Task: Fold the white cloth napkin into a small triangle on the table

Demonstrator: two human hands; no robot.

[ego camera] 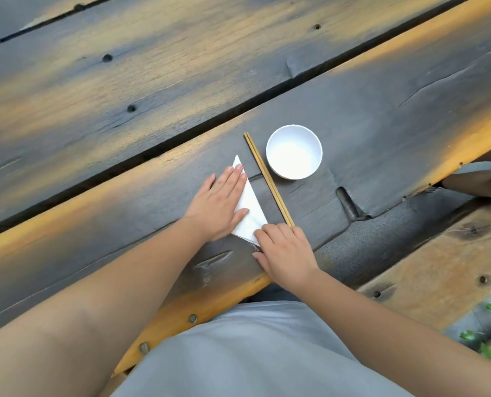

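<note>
The white cloth napkin (251, 207) lies flat on the dark wooden table (381, 116), folded into a narrow triangle whose tip points away from me. My left hand (220, 206) rests flat on it, fingers together, covering its left half. My right hand (285, 252) is at the triangle's near corner, with the fingertips curled down onto the cloth edge there. Neither hand lifts the napkin off the table.
A pair of wooden chopsticks (268, 179) lies just right of the napkin, its near end touching my right hand. A white empty bowl (294, 151) stands right of the chopsticks. The table's near edge (209, 305) runs under my forearms, and a wooden bench (439, 270) is at the lower right.
</note>
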